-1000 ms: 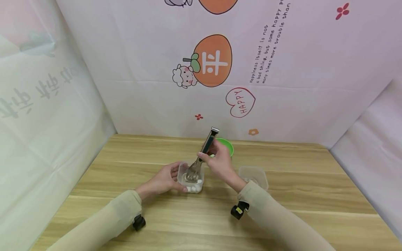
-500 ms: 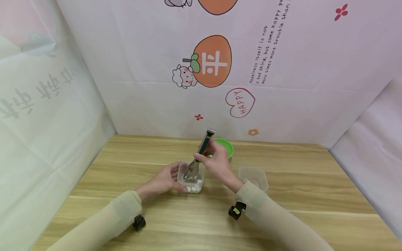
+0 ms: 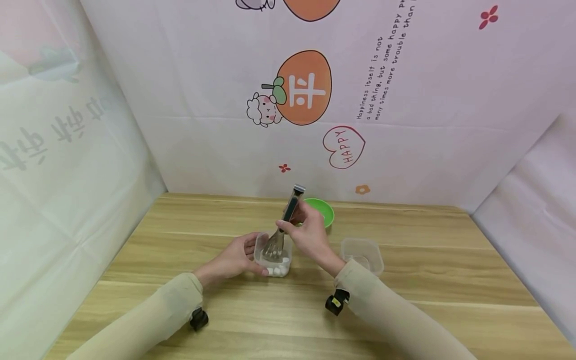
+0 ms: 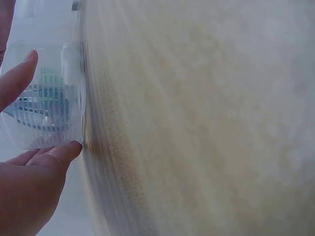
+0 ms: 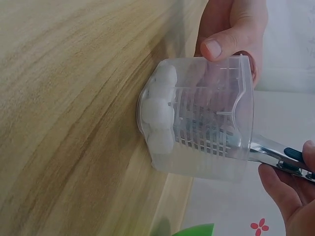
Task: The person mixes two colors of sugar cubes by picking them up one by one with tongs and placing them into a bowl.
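Observation:
My left hand (image 3: pixel 234 257) grips a clear plastic box (image 3: pixel 259 246) by its sides, thumb at the front and fingers behind. In the box's bottom lie several white lumps (image 5: pixel 157 112) that look like marshmallows. My right hand (image 3: pixel 311 234) holds metal tongs (image 3: pixel 291 207) with dark grips, between thumb and fingers. The tongs lean into the box, their slotted heads (image 3: pixel 273 247) inside it above the lumps. From the right wrist view, the lumps rest along the base and the tongs' ends show through the wall. Whether the heads pinch a lump is unclear.
Behind my right hand stands a green bowl (image 3: pixel 326 214), partly covered by the hand. A second clear plastic container (image 3: pixel 360 245) sits to the right, near my right sleeve. The wooden table (image 3: pixel 427 280) ends at a printed cloth wall (image 3: pixel 216 150) at the back.
My right hand and the tongs have shifted slightly left, and the tongs stand a bit more upright. Their heads look closer together. The left hand and box have stayed put.

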A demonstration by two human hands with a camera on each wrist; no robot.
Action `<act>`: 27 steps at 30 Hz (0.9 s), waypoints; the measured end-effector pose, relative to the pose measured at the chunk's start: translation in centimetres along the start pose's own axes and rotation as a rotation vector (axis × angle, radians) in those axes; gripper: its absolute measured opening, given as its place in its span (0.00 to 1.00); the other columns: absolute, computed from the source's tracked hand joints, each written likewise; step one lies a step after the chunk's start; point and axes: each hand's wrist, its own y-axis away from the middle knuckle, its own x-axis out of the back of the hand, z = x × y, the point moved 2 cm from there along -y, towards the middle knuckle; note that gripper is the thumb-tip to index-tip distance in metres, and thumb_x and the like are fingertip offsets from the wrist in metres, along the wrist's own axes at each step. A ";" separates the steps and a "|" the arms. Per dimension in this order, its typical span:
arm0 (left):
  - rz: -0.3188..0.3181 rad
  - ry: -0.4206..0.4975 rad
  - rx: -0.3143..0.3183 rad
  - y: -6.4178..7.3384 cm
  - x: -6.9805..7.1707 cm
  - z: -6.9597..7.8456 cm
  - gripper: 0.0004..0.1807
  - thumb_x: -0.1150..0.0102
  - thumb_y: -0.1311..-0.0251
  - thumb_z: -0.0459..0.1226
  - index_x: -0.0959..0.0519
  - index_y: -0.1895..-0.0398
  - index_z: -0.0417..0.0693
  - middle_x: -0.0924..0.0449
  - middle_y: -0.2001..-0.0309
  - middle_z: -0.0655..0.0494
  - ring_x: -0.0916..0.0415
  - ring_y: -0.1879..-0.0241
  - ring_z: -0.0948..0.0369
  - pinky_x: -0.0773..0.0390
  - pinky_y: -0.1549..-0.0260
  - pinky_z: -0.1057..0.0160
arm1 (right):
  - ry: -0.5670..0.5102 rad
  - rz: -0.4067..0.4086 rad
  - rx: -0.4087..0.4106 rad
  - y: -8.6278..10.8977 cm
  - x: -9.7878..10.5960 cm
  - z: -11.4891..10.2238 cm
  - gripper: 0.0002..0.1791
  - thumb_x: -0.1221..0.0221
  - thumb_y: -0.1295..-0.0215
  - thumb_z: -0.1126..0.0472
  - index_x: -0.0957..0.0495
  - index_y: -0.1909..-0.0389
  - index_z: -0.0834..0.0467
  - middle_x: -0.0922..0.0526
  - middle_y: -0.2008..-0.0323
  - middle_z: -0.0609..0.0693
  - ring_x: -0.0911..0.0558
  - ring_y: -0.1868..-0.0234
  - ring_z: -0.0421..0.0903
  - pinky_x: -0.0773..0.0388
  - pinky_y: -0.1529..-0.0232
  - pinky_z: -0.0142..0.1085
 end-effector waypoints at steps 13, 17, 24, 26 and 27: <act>0.007 -0.020 -0.006 -0.1 0.0 0.0 0.56 0.18 0.50 0.29 0.43 0.20 0.30 0.36 0.24 0.34 0.36 0.26 0.40 0.33 0.27 0.47 | -0.086 0.100 -0.012 -0.4 1.4 -0.7 0.13 0.26 0.41 0.74 0.20 0.60 0.64 0.15 0.70 0.55 0.16 0.71 0.48 0.17 0.70 0.30; 0.008 -0.006 -0.003 0.0 0.0 -0.1 0.56 0.18 0.50 0.28 0.42 0.20 0.31 0.34 0.25 0.35 0.35 0.26 0.40 0.33 0.27 0.47 | -0.139 0.108 -0.014 -0.6 2.1 -1.2 0.11 0.28 0.39 0.75 0.20 0.61 0.67 0.15 0.70 0.57 0.16 0.72 0.54 0.13 0.72 0.37; 0.016 0.011 -0.003 0.0 0.0 -0.2 0.57 0.18 0.52 0.27 0.44 0.20 0.29 0.35 0.25 0.33 0.36 0.26 0.39 0.33 0.27 0.47 | -0.217 0.127 -0.004 -1.2 4.1 -2.5 0.12 0.30 0.37 0.75 0.21 0.56 0.69 0.15 0.67 0.62 0.14 0.70 0.49 0.09 0.68 0.45; 0.015 0.007 -0.004 0.0 -0.1 -0.1 0.57 0.18 0.52 0.27 0.44 0.20 0.29 0.35 0.24 0.34 0.37 0.26 0.39 0.33 0.27 0.47 | -0.219 0.141 -0.004 -1.4 4.9 -2.7 0.13 0.30 0.37 0.75 0.22 0.55 0.68 0.15 0.66 0.62 0.14 0.70 0.48 0.09 0.67 0.44; 0.014 0.006 -0.005 0.0 -0.1 -0.1 0.57 0.18 0.51 0.27 0.44 0.20 0.29 0.36 0.24 0.34 0.37 0.26 0.39 0.33 0.27 0.47 | -0.220 0.150 0.003 -1.5 5.3 -2.8 0.13 0.30 0.37 0.75 0.22 0.55 0.69 0.15 0.66 0.63 0.14 0.70 0.47 0.09 0.67 0.44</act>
